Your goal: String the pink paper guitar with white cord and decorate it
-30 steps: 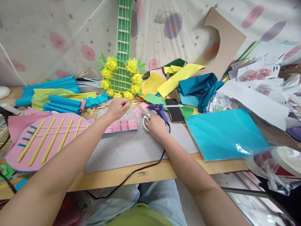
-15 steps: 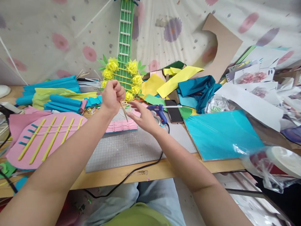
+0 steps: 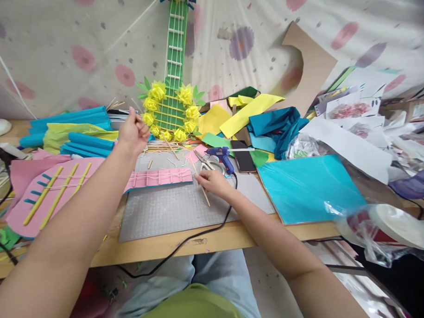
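Note:
My right hand (image 3: 215,183) pinches a thin wooden stick (image 3: 205,196), which slants over the grey cutting mat (image 3: 165,211). Scissors (image 3: 205,165) lie just behind those fingers, beside a blue glue gun (image 3: 221,155). Farther left, my left hand (image 3: 133,134) is raised with its fingers closed; what they hold, if anything, is hidden. Below it, a pink strip (image 3: 164,176) with white strings lies across the mat's back part. Behind the hands leans a green toy guitar (image 3: 176,67) ringed with yellow paper flowers. A pink guitar body (image 3: 56,183) with yellow bars lies left, partly covered by my left forearm.
A phone (image 3: 244,156) lies right of the glue gun. Yellow paper (image 3: 250,113) and blue material are heaped behind it. A turquoise board (image 3: 310,190) lies at right, near a wrapped roll (image 3: 395,227). A black cord (image 3: 190,238) crosses the table's front edge.
My hands have moved apart: the left leftward, the right down and closer to me. The right fingers, spread before, now pinch the wooden stick. The scissors have come into clear view.

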`<state>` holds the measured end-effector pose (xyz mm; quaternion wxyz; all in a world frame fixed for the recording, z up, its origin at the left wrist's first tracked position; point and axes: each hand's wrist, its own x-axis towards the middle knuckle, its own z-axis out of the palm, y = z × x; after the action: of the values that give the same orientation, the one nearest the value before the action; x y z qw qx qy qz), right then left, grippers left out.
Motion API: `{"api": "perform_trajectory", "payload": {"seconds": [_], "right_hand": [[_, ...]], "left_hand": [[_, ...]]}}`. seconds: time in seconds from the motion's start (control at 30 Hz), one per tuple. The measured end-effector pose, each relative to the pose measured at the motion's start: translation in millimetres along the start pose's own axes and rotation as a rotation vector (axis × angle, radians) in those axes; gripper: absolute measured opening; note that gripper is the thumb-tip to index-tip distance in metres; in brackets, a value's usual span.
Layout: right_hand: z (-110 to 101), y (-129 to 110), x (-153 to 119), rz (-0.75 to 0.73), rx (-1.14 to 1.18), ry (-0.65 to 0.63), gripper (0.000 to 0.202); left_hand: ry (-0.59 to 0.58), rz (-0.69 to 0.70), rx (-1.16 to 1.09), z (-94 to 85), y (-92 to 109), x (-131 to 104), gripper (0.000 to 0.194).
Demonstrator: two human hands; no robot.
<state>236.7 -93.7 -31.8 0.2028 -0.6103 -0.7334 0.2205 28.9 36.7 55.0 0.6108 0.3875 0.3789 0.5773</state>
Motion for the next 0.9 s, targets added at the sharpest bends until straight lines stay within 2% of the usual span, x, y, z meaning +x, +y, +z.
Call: {"api": "perform_trajectory", "payload": {"seconds": [0.1,0.17,0.23,0.27,0.33,0.43,0.5,0.57,0.63,0.8,0.9], "right_hand": [[10.9,11.5,-2.3,0.002,-0.059,-0.006,0.038],[17.2,14.8,-0.9,-0.001,-0.083,-0.010,0.038],[21.1,15.4,0.7,0.000,-0.102,-0.011,0.037],[22.1,15.0,1.4,0.006,-0.111,-0.008,0.037],[22.5,13.3,2.2,0.032,-0.121,0.008,0.037],[21.5,10.6,2.5,0.078,-0.118,0.042,0.036],[21.0,9.7,2.5,0.093,-0.115,0.051,0.035],[20.4,9.3,2.6,0.100,-0.111,0.053,0.034],[19.5,8.8,3.6,0.107,-0.105,0.061,0.034],[13.8,0.1,13.6,0.109,-0.102,0.121,0.030],[11.6,-8.4,23.5,0.130,-0.103,0.146,0.023]], "left_hand": [[-0.077,0.173,0.449,-2.4,-19.9,-6.6,0.033],[-0.208,0.274,0.840,-1.8,-37.6,-16.9,0.024],[-0.354,0.354,1.125,-1.8,-52.5,-28.7,0.020],[-0.427,0.377,1.233,-2.1,-58.4,-34.6,0.027],[-0.569,0.374,1.403,-3.4,-67.3,-44.8,0.053],[-0.711,0.299,1.578,-5.6,-76.9,-54.5,0.087],[-0.719,0.234,1.661,-6.1,-81.0,-56.4,0.088],[-0.669,0.186,1.713,-5.3,-82.3,-54.7,0.078],[-0.581,0.178,1.731,-3.7,-80.7,-50.0,0.069],[-0.362,0.241,1.683,-1.7,-77.5,-33.2,0.061],[-0.380,0.182,1.671,-3.2,-82.1,-27.4,0.067]]}}
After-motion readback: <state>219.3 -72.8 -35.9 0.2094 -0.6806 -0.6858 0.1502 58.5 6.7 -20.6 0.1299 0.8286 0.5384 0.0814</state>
